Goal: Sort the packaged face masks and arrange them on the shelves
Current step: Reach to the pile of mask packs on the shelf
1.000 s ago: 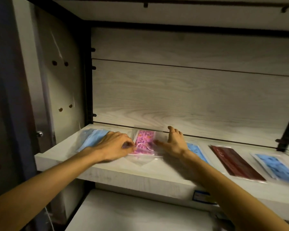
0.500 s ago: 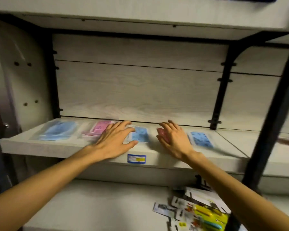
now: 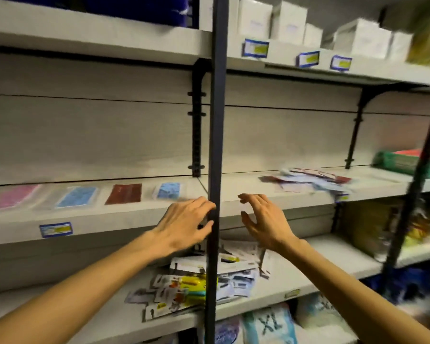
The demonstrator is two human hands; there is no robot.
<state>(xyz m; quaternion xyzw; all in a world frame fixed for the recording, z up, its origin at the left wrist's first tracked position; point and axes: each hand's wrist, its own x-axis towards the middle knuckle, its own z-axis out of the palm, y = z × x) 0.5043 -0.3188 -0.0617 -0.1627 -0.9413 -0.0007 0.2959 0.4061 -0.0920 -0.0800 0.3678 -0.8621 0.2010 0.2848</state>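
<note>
Four masks lie in a row on the left half of the shelf (image 3: pixel 134 217): pink mask (image 3: pixel 9 196), blue mask (image 3: pixel 77 196), red mask (image 3: pixel 124 193) and another blue one (image 3: pixel 168 190), while the unsorted pile (image 3: pixel 308 181) sits far right, beyond the post (image 3: pixel 215 170). My left hand (image 3: pixel 184 224) and right hand (image 3: pixel 265 219) hover either side of that post, fingers loosely spread and curled, holding nothing. I judge I'm between placements; next I must reach right to the pile, pinch one packet free, and carry it round the post to extend the row.
</note>
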